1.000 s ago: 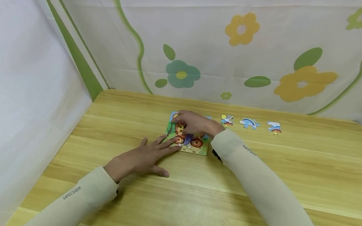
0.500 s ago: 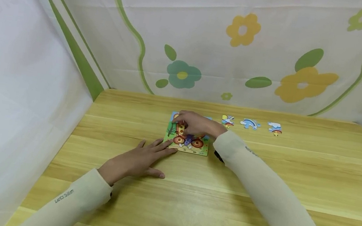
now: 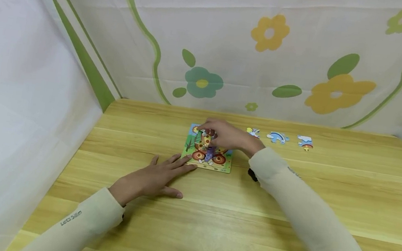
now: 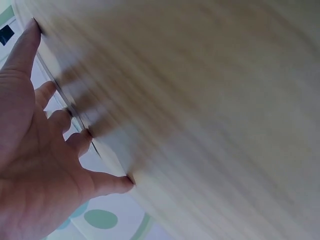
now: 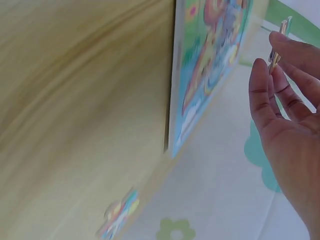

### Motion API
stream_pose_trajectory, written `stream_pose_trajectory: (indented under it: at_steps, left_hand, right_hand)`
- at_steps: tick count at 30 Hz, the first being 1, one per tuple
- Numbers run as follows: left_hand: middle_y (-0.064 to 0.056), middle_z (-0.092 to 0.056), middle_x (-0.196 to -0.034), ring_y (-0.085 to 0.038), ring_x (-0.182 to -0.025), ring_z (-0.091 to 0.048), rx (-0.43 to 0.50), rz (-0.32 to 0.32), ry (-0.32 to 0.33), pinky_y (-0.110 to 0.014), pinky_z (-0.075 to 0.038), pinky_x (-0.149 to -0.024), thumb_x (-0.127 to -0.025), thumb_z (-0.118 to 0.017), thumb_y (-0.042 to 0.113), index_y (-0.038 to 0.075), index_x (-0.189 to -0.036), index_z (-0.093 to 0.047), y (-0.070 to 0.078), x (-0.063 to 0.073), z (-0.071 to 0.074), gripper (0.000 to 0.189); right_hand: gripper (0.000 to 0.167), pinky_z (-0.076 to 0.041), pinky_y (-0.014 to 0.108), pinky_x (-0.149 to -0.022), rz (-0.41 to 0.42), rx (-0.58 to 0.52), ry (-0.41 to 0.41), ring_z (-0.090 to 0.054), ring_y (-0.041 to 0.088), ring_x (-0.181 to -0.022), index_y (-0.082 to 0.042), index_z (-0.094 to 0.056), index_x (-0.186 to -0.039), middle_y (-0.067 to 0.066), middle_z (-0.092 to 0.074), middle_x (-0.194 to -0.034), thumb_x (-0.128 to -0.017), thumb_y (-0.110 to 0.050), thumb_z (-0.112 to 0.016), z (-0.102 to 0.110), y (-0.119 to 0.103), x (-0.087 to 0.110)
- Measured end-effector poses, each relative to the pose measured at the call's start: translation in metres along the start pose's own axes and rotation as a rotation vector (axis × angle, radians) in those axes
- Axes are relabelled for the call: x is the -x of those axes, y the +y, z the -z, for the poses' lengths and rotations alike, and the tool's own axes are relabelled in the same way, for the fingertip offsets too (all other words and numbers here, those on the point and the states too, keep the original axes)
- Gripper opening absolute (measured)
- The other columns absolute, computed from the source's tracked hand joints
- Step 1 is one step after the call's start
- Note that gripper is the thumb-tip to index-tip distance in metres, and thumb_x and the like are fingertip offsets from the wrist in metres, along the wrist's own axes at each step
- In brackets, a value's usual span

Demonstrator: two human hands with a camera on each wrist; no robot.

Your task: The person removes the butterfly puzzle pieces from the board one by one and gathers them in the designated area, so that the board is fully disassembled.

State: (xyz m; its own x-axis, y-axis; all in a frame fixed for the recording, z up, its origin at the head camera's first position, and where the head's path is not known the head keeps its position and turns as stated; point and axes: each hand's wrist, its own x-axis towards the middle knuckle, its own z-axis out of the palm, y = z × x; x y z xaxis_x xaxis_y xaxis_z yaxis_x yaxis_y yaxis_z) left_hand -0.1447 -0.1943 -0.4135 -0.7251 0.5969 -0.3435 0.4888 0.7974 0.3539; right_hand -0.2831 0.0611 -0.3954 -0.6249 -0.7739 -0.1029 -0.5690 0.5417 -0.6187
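A jigsaw board (image 3: 214,166) with a butterfly picture lies at the middle of the table. Above its upper part, my right hand (image 3: 228,135) pinches a puzzle piece (image 3: 206,139) between thumb and fingers. The right wrist view shows this thin piece (image 5: 276,50) edge-on, raised off the board. My left hand (image 3: 154,177) rests with fingers spread on the table, fingertips at the board's lower-left edge. In the left wrist view its fingertips (image 4: 124,184) press on the wood.
Right of the board, along the back of the wooden table (image 3: 289,205), lie a piece with a yellow top (image 3: 252,132), a rainbow piece (image 3: 277,137) and a cloud piece (image 3: 304,142). A white flowered cloth (image 3: 233,53) hangs behind.
My right hand has lifted a puzzle piece up from the board and moved slightly right. My left hand slid a little left, then stayed still.
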Motion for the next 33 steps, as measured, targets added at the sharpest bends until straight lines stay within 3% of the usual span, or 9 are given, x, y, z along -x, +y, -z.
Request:
stream_pose_trajectory:
  at_steps: [19, 27, 33]
  left_hand:
    - [0.005, -0.002, -0.178, -0.042, -0.163, -0.001, 0.014, 0.013, -0.013, -0.085, -0.006, -0.115, -0.097, -0.065, 0.057, 0.037, -0.169, -0.019, -0.001, 0.002, 0.000, 0.088]
    - [0.005, -0.002, -0.178, -0.042, -0.163, 0.000, 0.025, 0.014, -0.010, -0.085, -0.005, -0.115, -0.097, -0.067, 0.056, 0.037, -0.169, -0.019, -0.002, 0.003, 0.000, 0.088]
    - [0.004, -0.003, -0.179, -0.042, -0.163, 0.000, 0.030, 0.012, -0.006, -0.086, -0.004, -0.115, -0.097, -0.067, 0.055, 0.036, -0.169, -0.020, -0.002, 0.003, -0.001, 0.088]
  right_hand:
    - [0.059, -0.059, 0.043, -0.092, -0.040, -0.020, 0.104, -0.061, 0.029, -0.106, 0.001, -0.059, -0.145, 0.017, -0.061, -0.121, -0.088, 0.016, -0.055, 0.021, 0.041, 0.055]
    - [0.058, -0.053, 0.034, -0.079, -0.060, -0.020, 0.126, -0.058, 0.026, -0.096, 0.002, -0.061, -0.143, 0.014, -0.061, -0.113, -0.088, 0.019, -0.056, 0.025, 0.055, 0.072]
    - [0.056, -0.051, 0.034, -0.079, -0.091, -0.002, 0.118, -0.055, 0.025, -0.093, 0.000, -0.063, -0.141, 0.011, -0.060, -0.106, -0.089, 0.019, -0.057, 0.025, 0.065, 0.082]
